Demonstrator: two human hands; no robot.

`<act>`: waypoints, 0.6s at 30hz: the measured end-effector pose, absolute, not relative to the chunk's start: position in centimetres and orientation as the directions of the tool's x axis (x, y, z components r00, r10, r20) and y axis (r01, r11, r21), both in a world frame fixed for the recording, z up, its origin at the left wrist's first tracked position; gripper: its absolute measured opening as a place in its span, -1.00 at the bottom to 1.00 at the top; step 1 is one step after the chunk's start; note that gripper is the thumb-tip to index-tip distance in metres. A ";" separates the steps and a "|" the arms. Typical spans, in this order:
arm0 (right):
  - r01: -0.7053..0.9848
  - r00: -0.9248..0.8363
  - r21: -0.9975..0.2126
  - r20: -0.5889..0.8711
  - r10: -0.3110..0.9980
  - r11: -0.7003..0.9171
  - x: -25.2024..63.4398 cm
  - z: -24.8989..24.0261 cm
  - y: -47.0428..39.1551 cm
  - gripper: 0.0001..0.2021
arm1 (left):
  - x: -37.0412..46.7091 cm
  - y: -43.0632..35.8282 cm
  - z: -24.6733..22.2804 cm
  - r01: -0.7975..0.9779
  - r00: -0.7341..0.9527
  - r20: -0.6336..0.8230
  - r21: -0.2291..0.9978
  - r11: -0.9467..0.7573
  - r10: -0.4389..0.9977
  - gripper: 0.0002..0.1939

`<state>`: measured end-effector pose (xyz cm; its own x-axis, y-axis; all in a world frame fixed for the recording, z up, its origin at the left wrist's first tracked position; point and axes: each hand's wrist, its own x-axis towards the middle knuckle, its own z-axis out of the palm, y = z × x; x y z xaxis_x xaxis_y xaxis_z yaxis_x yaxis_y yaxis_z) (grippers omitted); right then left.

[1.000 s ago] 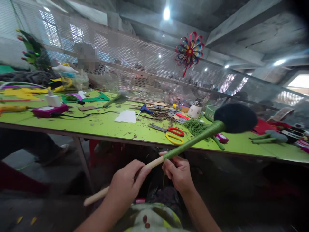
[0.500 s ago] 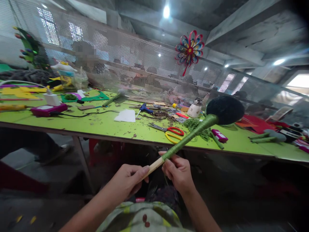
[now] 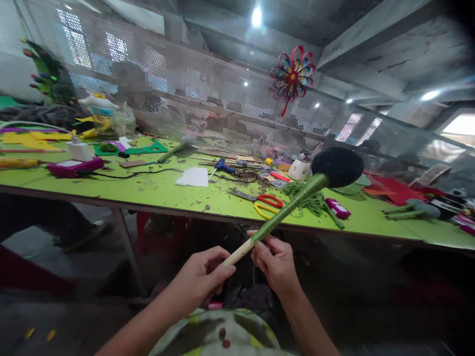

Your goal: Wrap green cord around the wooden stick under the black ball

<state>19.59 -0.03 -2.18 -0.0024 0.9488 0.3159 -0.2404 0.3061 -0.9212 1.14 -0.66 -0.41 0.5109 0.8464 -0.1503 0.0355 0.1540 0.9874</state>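
Dark padded head (image 3: 337,167) swung left a bit since a second ago, and bare tail of stick (image 3: 239,253) no longer pokes out past left hand (image 3: 206,277). Left fingers clamped round bare wood. Right hand (image 3: 275,262) pinching right where green wrap (image 3: 287,211) ends. Whole stick slants up to right, crossing front edge of green table (image 3: 163,198) in view, wrap overlapping yarn pile (image 3: 316,206). Scissors (image 3: 254,199) lying just left of wrap.
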 end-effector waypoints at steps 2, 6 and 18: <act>-0.242 -0.019 -0.918 0.329 0.944 0.315 19.7 -2.2 -0.1 -0.70 | 0.9 -0.9 -0.3 0.047 0.552 -0.178 0.982 0.183 0.814 -0.63; -0.259 -0.054 -0.910 0.349 0.936 0.324 19.6 -1.9 -0.5 -0.70 | 0.0 -0.7 -0.3 -0.057 0.703 -0.197 0.942 0.331 0.683 -0.66; -0.214 -0.004 -0.924 0.325 0.946 0.316 19.3 -2.3 0.2 -0.65 | 1.2 -0.9 -1.6 0.376 0.198 0.217 0.884 -0.278 0.956 -0.70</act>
<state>19.27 0.17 -2.29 -0.0044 0.9457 0.3249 -0.2140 0.3165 -0.9241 1.23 -0.91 -1.62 0.1978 0.9560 0.2168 0.3759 -0.2782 0.8839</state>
